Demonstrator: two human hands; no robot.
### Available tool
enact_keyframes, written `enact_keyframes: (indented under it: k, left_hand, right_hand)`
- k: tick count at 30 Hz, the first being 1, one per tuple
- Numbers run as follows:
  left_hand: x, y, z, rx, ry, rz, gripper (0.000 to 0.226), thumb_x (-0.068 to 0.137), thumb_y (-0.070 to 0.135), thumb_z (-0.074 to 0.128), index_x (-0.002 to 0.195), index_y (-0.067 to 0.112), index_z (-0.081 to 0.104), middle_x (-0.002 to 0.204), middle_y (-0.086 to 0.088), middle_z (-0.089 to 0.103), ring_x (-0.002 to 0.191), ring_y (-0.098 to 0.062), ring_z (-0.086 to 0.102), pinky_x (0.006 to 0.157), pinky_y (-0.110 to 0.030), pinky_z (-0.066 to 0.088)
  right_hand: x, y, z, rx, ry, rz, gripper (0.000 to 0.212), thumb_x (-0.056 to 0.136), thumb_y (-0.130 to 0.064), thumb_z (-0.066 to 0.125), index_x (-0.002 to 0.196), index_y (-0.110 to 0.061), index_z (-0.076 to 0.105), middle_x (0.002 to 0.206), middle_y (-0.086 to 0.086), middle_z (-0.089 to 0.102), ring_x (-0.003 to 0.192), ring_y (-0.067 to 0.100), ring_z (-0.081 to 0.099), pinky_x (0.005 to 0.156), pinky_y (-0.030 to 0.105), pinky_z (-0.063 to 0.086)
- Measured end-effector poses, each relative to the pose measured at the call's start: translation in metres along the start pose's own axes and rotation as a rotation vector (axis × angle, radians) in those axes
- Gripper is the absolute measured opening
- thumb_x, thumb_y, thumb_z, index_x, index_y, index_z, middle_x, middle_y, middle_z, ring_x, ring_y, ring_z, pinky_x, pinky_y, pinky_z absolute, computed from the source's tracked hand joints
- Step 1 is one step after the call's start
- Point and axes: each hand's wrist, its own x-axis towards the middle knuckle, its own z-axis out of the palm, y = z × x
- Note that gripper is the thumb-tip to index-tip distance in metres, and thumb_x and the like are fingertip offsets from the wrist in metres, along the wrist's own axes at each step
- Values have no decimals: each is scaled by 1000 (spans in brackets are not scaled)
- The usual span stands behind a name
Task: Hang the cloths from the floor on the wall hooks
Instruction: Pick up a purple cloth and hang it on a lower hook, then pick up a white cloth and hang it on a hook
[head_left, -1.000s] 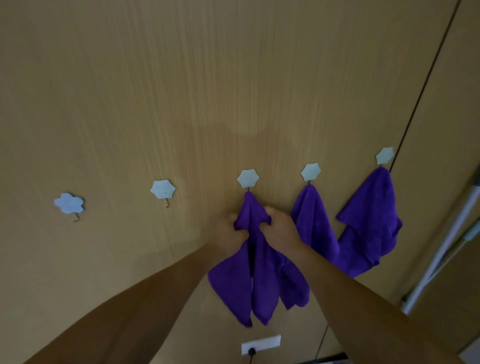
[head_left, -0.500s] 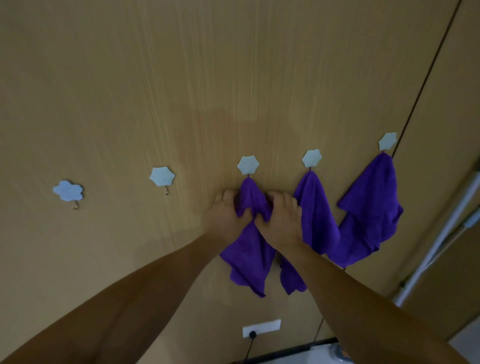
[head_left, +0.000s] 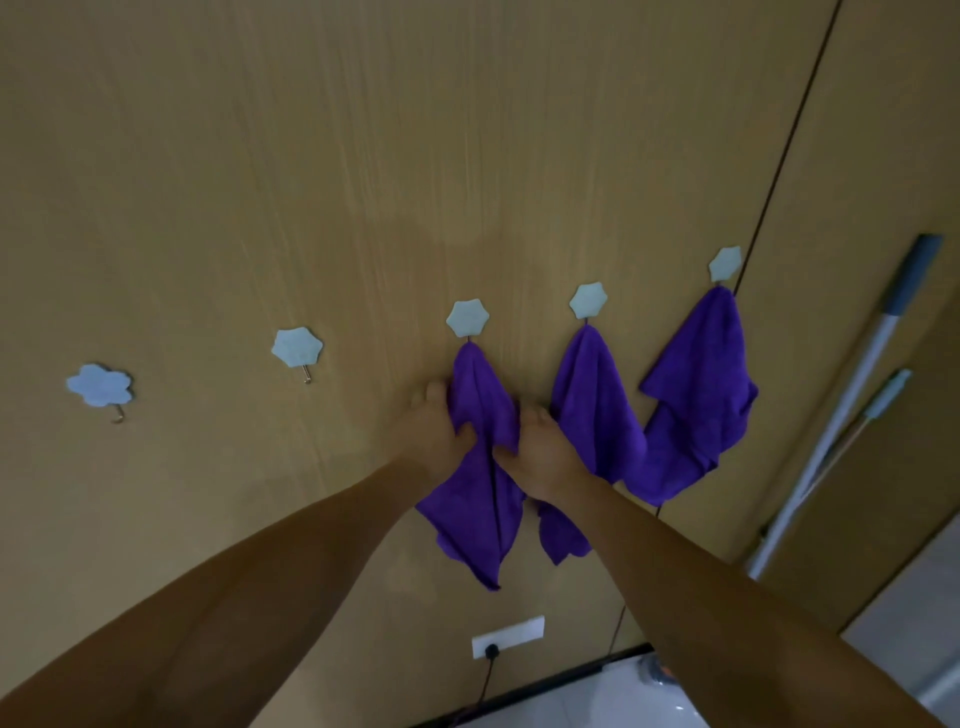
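Both hands' fingers are pinching the purple cloth (head_left: 480, 415) at frame centre (left hand (head_left: 434, 431), right hand (head_left: 543, 454)), which is hanging creased from its hook (head_left: 467, 319).

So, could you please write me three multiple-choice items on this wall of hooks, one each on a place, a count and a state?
1. Which hook holds the cloth both hands grip?
A. far-left B. middle C. far-right
2. How many purple cloths hang?
A. two B. three C. five
3. The two leftmost hooks are:
A. bare B. holding cloths C. broken off

Key: 1 B, left hand and right hand pinch the middle cloth under the middle hook. 2 B, it hangs beside the fourth-hook cloth and far-right cloth. 3 A, the far-left hook and second hook carry nothing.
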Motion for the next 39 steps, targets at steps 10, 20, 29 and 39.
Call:
enact_keyframes:
  k: [10, 20, 29, 39]
  left_hand:
    - [-22, 0, -23, 237, 107, 389, 63, 76, 41, 62, 131, 16, 44, 122, -8, 47, 109, -28, 47, 89, -41, 41]
    - [-109, -10, -1, 282, -412, 759, 43, 80, 37, 55, 118, 17, 55, 123, -7, 49, 116, -28, 45, 93, -41, 43]
    - [-249, 45, 71, 304, -935, 974, 51, 84, 44, 54, 127, 18, 47, 132, -10, 45, 123, -30, 40, 96, -40, 41]
    - [-444, 103, 144, 384, -1273, 1177, 56, 90, 40, 53, 140, 18, 40, 139, -10, 41, 128, -30, 37, 103, -41, 38]
  right_hand:
    - [-55, -27, -14, -57, 107, 116, 71, 88, -28, 60, 148, -8, 28, 149, 13, 33, 137, 29, 34, 112, 36, 32]
    - [-203, -33, 22, -102, 73, 604, 73, 87, -33, 64, 148, -11, 31, 150, 14, 33, 137, 30, 35, 110, 32, 29]
    - [-404, 14, 33, -122, 7, 1032, 59, 86, -42, 60, 140, -23, 46, 145, 13, 39, 131, 34, 39, 110, 38, 35]
    - [-642, 29, 88, 89, 23, 1383, 47, 96, -38, 51, 135, -13, 51, 137, 16, 49, 127, 34, 44, 105, 38, 35]
